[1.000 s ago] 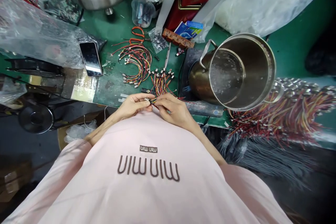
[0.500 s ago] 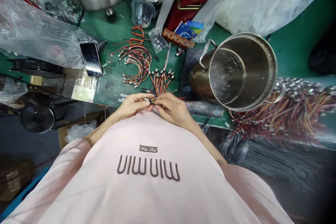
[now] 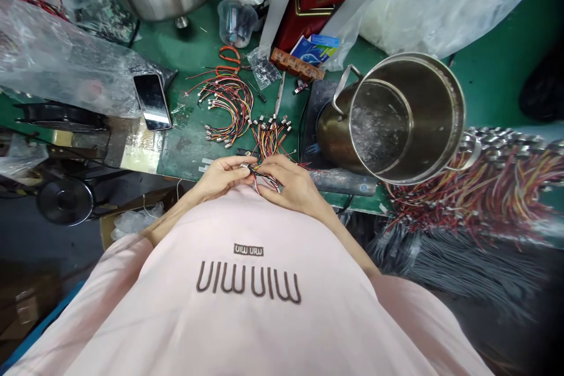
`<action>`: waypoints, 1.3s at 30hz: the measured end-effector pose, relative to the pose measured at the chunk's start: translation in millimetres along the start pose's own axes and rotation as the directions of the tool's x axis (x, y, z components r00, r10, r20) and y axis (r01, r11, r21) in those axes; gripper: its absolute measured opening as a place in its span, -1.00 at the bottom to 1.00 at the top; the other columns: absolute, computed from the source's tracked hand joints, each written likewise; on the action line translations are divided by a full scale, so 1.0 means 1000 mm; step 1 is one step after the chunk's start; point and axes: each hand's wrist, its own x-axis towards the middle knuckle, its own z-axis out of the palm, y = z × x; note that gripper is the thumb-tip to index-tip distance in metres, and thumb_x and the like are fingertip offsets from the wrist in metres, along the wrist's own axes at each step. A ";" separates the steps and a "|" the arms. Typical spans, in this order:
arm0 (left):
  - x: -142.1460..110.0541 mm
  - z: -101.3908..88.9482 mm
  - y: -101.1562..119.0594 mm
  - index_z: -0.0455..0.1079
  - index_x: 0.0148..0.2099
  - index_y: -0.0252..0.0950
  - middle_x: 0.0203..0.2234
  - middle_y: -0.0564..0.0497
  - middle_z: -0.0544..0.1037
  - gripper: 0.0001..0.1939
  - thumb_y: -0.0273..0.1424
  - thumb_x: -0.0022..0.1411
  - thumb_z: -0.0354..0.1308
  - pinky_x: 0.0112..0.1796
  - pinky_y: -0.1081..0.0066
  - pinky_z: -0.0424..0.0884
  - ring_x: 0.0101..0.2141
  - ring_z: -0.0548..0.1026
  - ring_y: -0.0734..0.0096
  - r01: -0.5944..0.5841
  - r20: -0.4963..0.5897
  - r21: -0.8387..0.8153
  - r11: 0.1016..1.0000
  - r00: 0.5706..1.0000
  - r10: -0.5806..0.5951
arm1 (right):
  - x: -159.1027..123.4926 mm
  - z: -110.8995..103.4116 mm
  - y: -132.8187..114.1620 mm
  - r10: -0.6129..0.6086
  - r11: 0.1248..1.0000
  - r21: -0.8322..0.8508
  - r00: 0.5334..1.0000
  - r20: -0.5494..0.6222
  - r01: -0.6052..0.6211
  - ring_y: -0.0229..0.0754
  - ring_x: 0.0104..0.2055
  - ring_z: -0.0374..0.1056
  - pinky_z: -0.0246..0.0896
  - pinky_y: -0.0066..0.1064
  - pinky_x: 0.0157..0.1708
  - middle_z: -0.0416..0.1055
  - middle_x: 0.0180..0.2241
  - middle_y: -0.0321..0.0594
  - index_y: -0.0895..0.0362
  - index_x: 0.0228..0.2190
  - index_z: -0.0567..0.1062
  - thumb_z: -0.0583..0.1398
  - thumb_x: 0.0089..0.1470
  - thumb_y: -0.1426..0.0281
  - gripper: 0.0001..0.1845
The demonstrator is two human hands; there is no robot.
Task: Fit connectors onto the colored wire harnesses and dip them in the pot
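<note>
Left fingers (image 3: 235,168) clamped on the small connector (image 3: 244,167), right fingers (image 3: 275,175) on its thin wires (image 3: 264,178). Light, floppy; hold by the connector.

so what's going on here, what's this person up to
A person at a green workbench is pinching thin coloured wires with a small connector between their left hand and right hand. Just beyond lie a cluster of connector-ended wires and looped wire harnesses. A large steel pot stands to the right, beside a big heap of wires.
</note>
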 end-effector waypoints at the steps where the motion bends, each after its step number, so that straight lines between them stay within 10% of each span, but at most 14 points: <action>1: 0.000 0.000 0.000 0.55 -0.13 -0.36 -0.52 0.01 0.60 -0.58 -0.45 -0.13 0.43 -0.22 0.40 0.49 -0.46 0.57 0.47 0.003 0.001 -0.002 1.000 1.000 -0.003 | 0.000 0.001 0.000 -0.004 1.000 -0.008 1.000 -0.007 0.003 -0.14 -0.11 0.41 0.36 -0.32 -0.14 0.44 -0.14 -0.07 0.13 -0.21 0.49 0.17 0.09 0.41 -0.80; 17: -0.001 0.002 0.001 0.55 -0.14 -0.36 -0.49 -0.01 0.62 -0.53 -0.40 -0.18 0.47 -0.20 0.42 0.50 -0.44 0.58 0.47 -0.013 0.002 0.010 1.000 1.000 0.013 | 0.001 0.002 0.001 -0.016 0.997 -0.072 0.990 -0.142 0.006 -0.16 -0.27 0.31 0.27 -0.31 -0.28 0.41 -0.34 -0.14 0.10 -0.35 0.55 0.15 0.10 0.44 -0.85; 25: 0.000 0.001 -0.002 0.55 -0.12 -0.33 -0.47 0.00 0.62 -0.51 -0.37 -0.18 0.46 -0.23 0.45 0.46 -0.39 0.59 0.44 -0.069 -0.042 0.092 0.993 0.996 0.073 | -0.001 0.007 0.002 0.140 0.989 0.048 0.990 -0.013 -0.139 -0.22 -0.37 0.39 0.24 -0.36 -0.28 0.53 -0.40 -0.23 0.12 -0.35 0.51 0.13 0.09 0.45 -0.86; 36: -0.002 0.001 0.001 0.53 -0.08 -0.34 -0.46 -0.03 0.63 -0.52 -0.35 -0.11 0.42 -0.47 0.56 0.32 -0.48 0.51 0.50 -0.095 -0.016 0.307 0.947 0.994 0.105 | 0.002 0.004 -0.005 0.508 0.597 0.624 0.840 0.191 -0.504 -0.26 -0.48 0.48 0.36 -0.45 -0.44 0.52 -0.49 -0.26 0.18 -0.42 0.47 0.18 0.04 0.32 -0.84; 39: -0.002 -0.001 -0.001 0.54 -0.07 -0.34 -0.43 -0.03 0.63 -0.53 -0.33 -0.09 0.41 -0.47 0.55 0.32 -0.47 0.51 0.50 -0.130 -0.008 0.345 0.930 0.990 0.142 | 0.002 0.004 -0.004 0.511 0.602 0.619 0.839 0.187 -0.505 -0.26 -0.50 0.47 0.34 -0.46 -0.48 0.49 -0.52 -0.29 0.17 -0.45 0.46 0.20 -0.02 0.38 -0.90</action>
